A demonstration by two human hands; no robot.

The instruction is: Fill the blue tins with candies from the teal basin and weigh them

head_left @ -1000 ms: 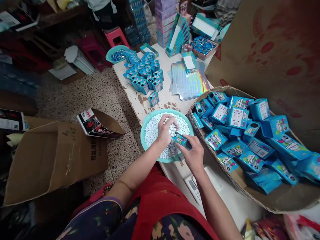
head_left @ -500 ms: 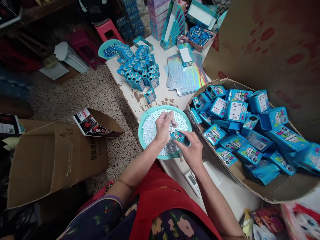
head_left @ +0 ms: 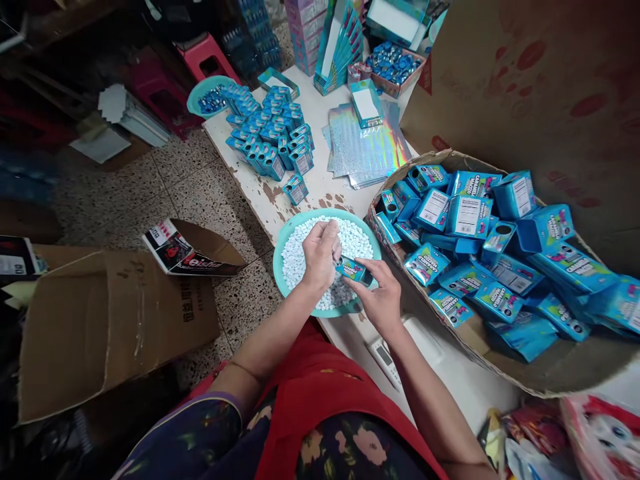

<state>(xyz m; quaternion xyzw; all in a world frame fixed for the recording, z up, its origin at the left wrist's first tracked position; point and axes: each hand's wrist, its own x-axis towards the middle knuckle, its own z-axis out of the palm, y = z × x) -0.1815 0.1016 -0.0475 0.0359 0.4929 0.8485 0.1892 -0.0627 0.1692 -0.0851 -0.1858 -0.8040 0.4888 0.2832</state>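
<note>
My right hand (head_left: 379, 293) grips a small blue candy box (head_left: 352, 270) between thumb and fingers, tilted on its side over the basin. Curled into a loose fist, my left hand (head_left: 321, 252) is at the box's left end. White candies were showing in it a moment ago; now its fingers hide most of what is inside. Beneath both hands is a light-green basin (head_left: 278, 267) filled with small white candies (head_left: 295, 257).
A large carton (head_left: 453, 347) of blue boxes stands at right. Filled-looking rows of blue boxes (head_left: 273, 133) and one single box (head_left: 295, 189) stand beyond the basin. Shiny sheets (head_left: 360, 150) lie behind. A white scale (head_left: 385, 357) sits near my right forearm.
My left fist has closed further and turned against the end of the box, covering the candies seen in it before. The whole view has shifted slightly.
</note>
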